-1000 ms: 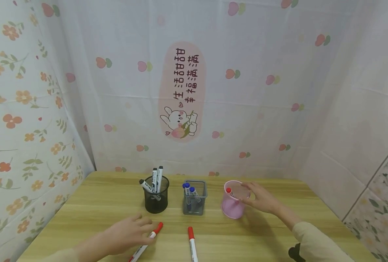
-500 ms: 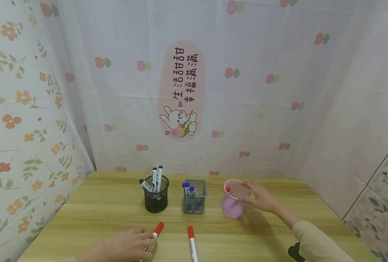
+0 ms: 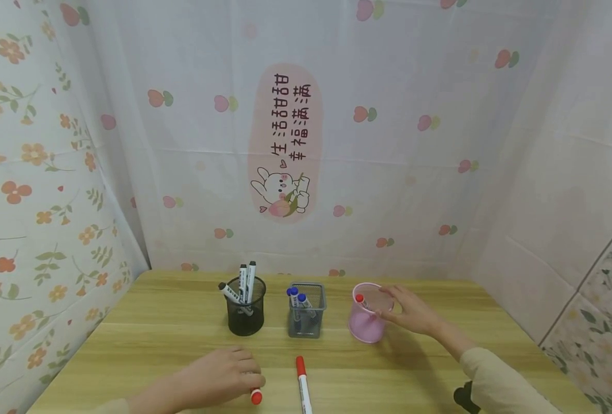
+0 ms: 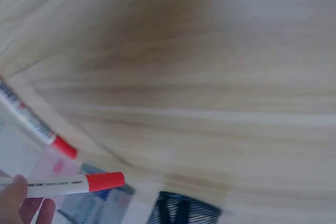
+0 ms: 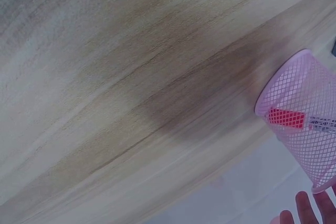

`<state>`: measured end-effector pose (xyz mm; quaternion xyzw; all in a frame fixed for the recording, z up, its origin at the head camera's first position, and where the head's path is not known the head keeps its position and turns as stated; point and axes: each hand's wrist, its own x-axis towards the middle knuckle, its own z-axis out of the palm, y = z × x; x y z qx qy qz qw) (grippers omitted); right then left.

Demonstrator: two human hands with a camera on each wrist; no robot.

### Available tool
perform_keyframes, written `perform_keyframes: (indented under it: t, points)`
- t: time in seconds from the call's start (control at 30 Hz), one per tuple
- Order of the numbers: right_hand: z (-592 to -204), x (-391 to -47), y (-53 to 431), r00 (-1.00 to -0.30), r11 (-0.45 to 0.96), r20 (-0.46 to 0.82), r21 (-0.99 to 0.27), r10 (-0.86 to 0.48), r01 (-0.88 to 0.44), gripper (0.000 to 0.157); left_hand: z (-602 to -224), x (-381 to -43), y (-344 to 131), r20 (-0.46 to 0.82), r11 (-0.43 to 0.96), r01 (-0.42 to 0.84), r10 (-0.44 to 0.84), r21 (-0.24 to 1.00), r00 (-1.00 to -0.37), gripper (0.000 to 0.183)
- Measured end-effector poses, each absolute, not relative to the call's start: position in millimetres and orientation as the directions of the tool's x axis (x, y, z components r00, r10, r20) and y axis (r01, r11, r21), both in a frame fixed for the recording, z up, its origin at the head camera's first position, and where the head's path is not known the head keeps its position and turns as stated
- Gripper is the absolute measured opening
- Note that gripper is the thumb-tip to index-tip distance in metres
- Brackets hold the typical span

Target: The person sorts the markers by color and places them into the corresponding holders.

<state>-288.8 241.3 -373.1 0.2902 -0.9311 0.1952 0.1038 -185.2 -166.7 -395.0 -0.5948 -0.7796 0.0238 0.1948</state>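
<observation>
My left hand (image 3: 215,375) grips a red-capped whiteboard marker (image 4: 60,185) between thumb and fingers. In the head view only its red end shows, below the fingertips. A second red whiteboard marker (image 3: 304,388) lies on the table to the right of that hand. Over at the right, my right hand (image 3: 411,311) holds the pink mesh pen holder (image 3: 366,328) by its rim, thumb on the near side and fingers farther back. One red marker (image 5: 286,118) leans inside that holder, seen through the mesh in the right wrist view.
A round black mesh pen holder (image 3: 246,322) with several black-capped markers stands at the left. Between it and the pink one is a square grey mesh holder (image 3: 306,330) with blue-capped markers. Wooden table (image 3: 130,328); printed curtains (image 3: 414,190) hang behind and beside it.
The left hand has closed on the left red marker and picked it up, turning it so its red end faces the camera. The right hand has stayed at the pink holder.
</observation>
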Motion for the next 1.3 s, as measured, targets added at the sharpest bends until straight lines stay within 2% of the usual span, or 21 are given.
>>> perform_keyframes:
  t: [0.23, 0.4, 0.47, 0.63, 0.77, 1.07, 1.3]
  points:
    - [-372.8, -290.2, 241.9, -0.817, 0.756, 0.295, -0.318, -0.495, -0.572, 0.059, -378.2, -184.2, -147.7, 0.422, 0.300, 0.953, 0.870, -0.044, -0.254, 0.019]
    - [-372.8, -290.4, 242.3, -0.817, 0.751, 0.291, -0.325, -0.499, -0.574, 0.059, -370.9, -184.1, -131.8, 0.429, 0.304, 0.944, 0.841, 0.131, -0.330, 0.015]
    - [-372.9, -290.4, 242.2, -0.817, 0.752, 0.287, -0.324, -0.501, -0.575, 0.060, -367.9, -185.1, -125.0, 0.437, 0.303, 0.937, 0.829, 0.173, -0.349, 0.014]
    - [-373.3, -290.4, 241.6, -0.823, 0.760, 0.289, -0.322, -0.489, -0.564, 0.060, -357.2, -188.4, -106.7, 0.504, 0.245, 0.938, 0.794, 0.247, -0.340, 0.012]
    - [-373.2, -290.1, 241.1, -0.826, 0.758, 0.295, -0.336, -0.480, -0.560, 0.058, -346.2, -189.5, -92.7, 0.499, 0.211, 0.917, 0.786, 0.338, -0.365, 0.013]
    - [-373.4, -290.1, 241.4, -0.826, 0.763, 0.284, -0.322, -0.488, -0.561, 0.058, -328.4, -196.3, -68.4, 0.574, 0.088, 0.935, 0.768, 0.345, -0.284, 0.010]
    - [-372.6, -289.2, 240.5, -0.821, 0.757, 0.294, -0.326, -0.489, -0.567, 0.058, -317.6, -208.2, -55.6, 0.599, 0.083, 0.920, 0.736, 0.383, -0.316, 0.011]
